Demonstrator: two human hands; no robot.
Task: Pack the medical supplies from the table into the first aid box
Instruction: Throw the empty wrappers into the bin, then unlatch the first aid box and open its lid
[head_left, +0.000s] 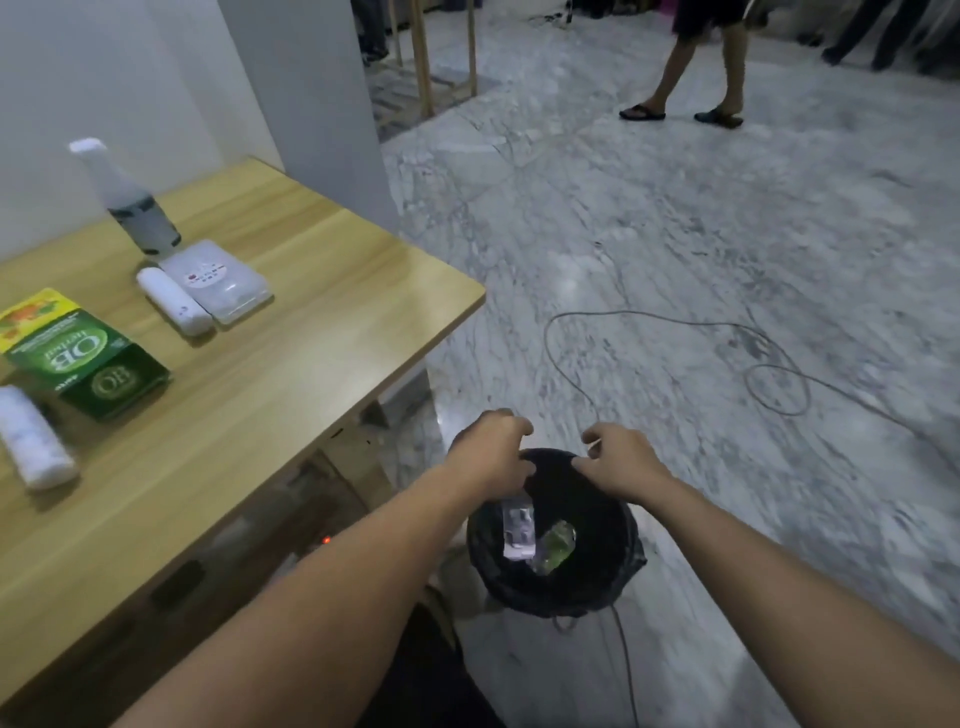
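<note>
Over bin (613, 566) beside table (322, 332): left hand (491, 449), right hand (621, 460) curled at rim, hold unclear. Supplies up-left on table, nearer left hand; green box (78, 358) lying flat, long axis diagonal. First aid box unidentified.

Table front right: the wooden table (291, 332) is bare from its rounded corner back toward the near edge; open way in from the floor side.
Table left: green carton (83, 358), white roll (31, 439), white tube (175, 302), clear plastic case (218, 280) and spray bottle (130, 202) stand apart, with narrow lanes between them.
Back: white wall (130, 78) closes the far side.
Floor right: marble floor (675, 234) is open, crossed by a looping cable (779, 384).
Bin: black-lined trash bin (556, 545) stands just off the table edge; left hand (493, 447) and right hand (621, 462) crowd its far rim.
Far room: a person's legs (696, 67) stand well apart.
</note>
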